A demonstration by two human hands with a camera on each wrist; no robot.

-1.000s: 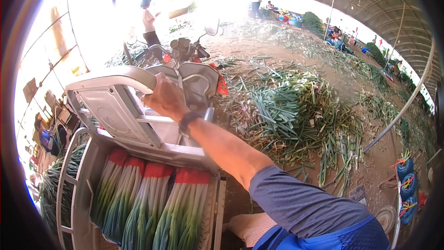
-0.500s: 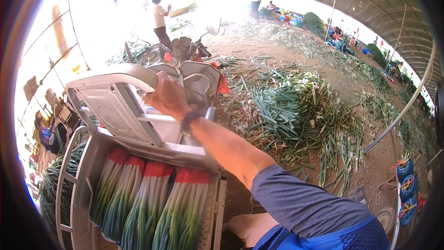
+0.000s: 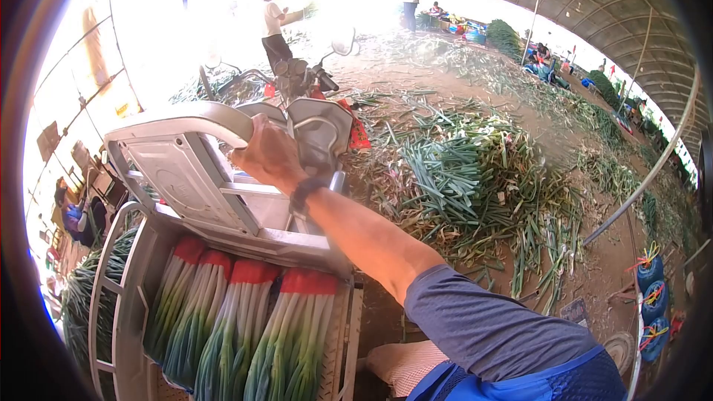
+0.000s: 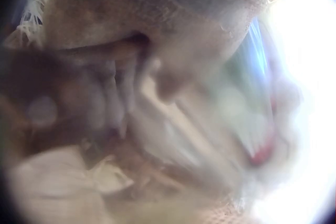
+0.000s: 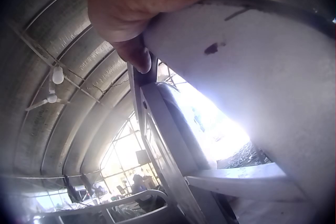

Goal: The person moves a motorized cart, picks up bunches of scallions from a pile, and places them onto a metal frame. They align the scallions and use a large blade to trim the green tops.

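Note:
My right hand grips the top corner of a grey metal backrest frame on a cargo tricycle. In the right wrist view, the thumb of that hand curls over the edge of the pale panel. Behind the frame, the cargo bed holds several bundles of long green onions, their white ends wrapped in red. The head view does not show my left hand. Its wrist view is badly blurred, with finger-like shapes beside a pale bar; I cannot tell whether they hold it.
Handlebars and mirrors stand ahead of the frame. Right of the tricycle, a pile of cut onion leaves covers the dirt floor. A curved side rail edges the bed. One person stands beyond the handlebars; blue bundles lie far right.
The person beyond the handlebars has moved to the right. My right hand keeps its grip on the backrest frame, and the onion bundles lie as before.

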